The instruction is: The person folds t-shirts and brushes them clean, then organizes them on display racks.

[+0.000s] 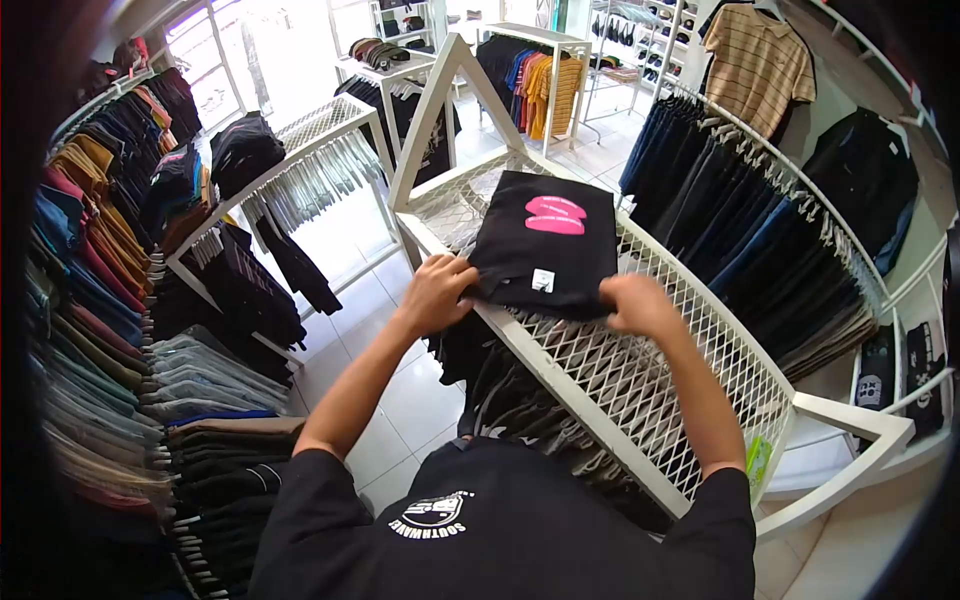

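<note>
Between left hand (pixel 442 292) and right hand (pixel 640 306), each pinching an edge, the folded black garment (pixel 535 248) wants even tension.

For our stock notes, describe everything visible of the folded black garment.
The folded black garment, a rough rectangle of soft-looking cloth, lies over the white mesh rack. It bears a pink print, its lettering too small to read, and a small white label nearer the person. The left hand grips its near left corner, the right hand its near right one. Whether its near edge touches the mesh is unclear.
</note>
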`<state>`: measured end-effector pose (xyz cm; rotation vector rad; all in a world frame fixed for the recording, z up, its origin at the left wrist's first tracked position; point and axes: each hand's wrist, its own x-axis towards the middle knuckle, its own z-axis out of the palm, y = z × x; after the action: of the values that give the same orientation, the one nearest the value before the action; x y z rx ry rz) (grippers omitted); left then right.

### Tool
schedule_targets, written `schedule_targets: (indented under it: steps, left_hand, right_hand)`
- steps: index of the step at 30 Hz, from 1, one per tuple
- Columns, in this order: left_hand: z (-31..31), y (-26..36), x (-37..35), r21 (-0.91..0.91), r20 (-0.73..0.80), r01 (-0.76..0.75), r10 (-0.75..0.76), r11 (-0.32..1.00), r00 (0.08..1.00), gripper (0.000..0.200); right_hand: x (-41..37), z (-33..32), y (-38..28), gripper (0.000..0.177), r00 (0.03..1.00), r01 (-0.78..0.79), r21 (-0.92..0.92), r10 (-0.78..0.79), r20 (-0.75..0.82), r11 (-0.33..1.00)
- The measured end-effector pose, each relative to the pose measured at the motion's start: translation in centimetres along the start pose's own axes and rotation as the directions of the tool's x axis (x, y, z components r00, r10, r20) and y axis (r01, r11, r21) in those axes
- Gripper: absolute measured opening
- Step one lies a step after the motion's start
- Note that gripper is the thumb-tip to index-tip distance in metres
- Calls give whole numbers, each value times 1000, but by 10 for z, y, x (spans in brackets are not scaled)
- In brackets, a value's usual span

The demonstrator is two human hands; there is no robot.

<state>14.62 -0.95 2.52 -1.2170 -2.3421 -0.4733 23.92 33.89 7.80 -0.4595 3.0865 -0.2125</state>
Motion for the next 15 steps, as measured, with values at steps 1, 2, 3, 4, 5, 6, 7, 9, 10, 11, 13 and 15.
schedule_targets:
  steps: [1, 2, 3, 4, 5, 6, 7, 9, 10, 11, 13, 15]
  left_hand:
    - [-4, -3, -6, -8, 7, 50, -50, 999, 999, 30]
    - [-5, -12, -8, -5, 5, 51, -51, 999, 999, 30]
    - [-2, -20, -13, -39, -163, 178, -182, 983, 970, 37]
    - [5, -26, -21, -92, -320, 299, -312, 950, 894, 44]
    - [16, -33, -30, -57, -444, 415, -395, 908, 804, 46]
    - [26, -37, -41, -49, -447, 424, -399, 904, 800, 46]
    - [38, -38, -57, -442, -295, 576, -717, 688, 631, 43]
    - [77, -38, -90, -887, 193, 461, -909, -1, 370, 56]
    - [71, -11, -94, -849, 399, 490, -847, -196, 352, 77]
    - [67, 14, -93, -807, 525, 504, -764, -308, 375, 95]
    - [53, 64, -83, -751, 644, 487, -656, -446, 393, 109]
    - [56, 93, -76, -728, 675, 493, -622, -476, 396, 94]
  right_hand:
    - [0, 9, -10, 23, 999, 25, -25, -26, -23, 999]
    - [1, 17, -21, 25, 998, 50, -49, -52, -39, 998]
    - [2, 16, -41, 25, 995, 78, -18, -79, -57, 997]
    - [1, 15, -61, 26, 992, 109, 13, -108, -71, 994]
    - [2, 20, -74, 29, 975, 219, 199, -209, -69, 955]
    - [5, 22, -84, 33, 947, 318, 377, -307, -90, 870]
    - [8, 11, -92, 34, 912, 330, 564, -409, 15, 757]
    - [27, 6, -79, 34, 946, 286, 568, -321, -40, 772]
    - [36, 4, -66, 33, 972, 226, 576, -216, -87, 786]
    - [53, 13, -40, 33, 973, 179, 402, -101, -206, 898]
    - [85, 42, 24, 36, 909, -30, 214, 116, -400, 976]
    - [102, 61, 72, 39, 820, -314, 176, 360, -444, 933]
